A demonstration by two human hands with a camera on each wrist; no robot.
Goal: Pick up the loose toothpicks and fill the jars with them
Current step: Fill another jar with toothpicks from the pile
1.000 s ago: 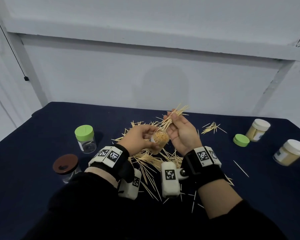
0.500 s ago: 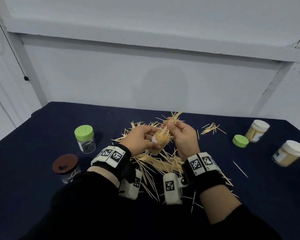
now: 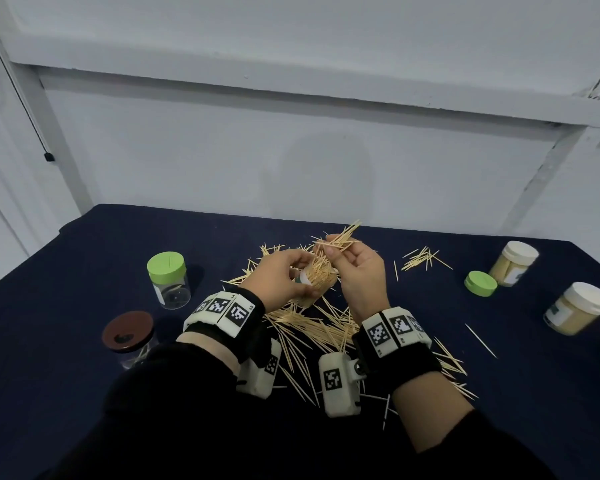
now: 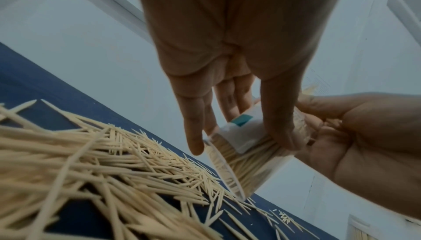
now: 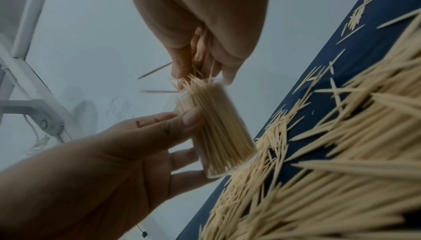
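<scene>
My left hand (image 3: 300,277) grips a clear jar (image 3: 317,284) packed with toothpicks, tilted, its base low over the pile. My right hand (image 3: 329,251) pinches a loose bundle of toothpicks (image 3: 338,237) right at the jar's mouth. In the right wrist view the right hand's fingertips (image 5: 180,71) pinch the bundle above the jar (image 5: 218,132). In the left wrist view the left hand's fingers (image 4: 196,135) wrap the labelled jar (image 4: 246,155). A big pile of loose toothpicks (image 3: 309,329) lies on the dark blue table (image 3: 499,393) under both hands.
A green-lidded jar (image 3: 168,284) and a brown-lidded jar (image 3: 129,337) stand at the left. At the right are a loose green lid (image 3: 480,283), two white-lidded jars (image 3: 515,263) (image 3: 579,308), and a small heap of toothpicks (image 3: 421,258). A white wall stands behind the table.
The right hand brought its bundle down and left from above the jar to the jar's mouth. The left hand kept the jar almost in place.
</scene>
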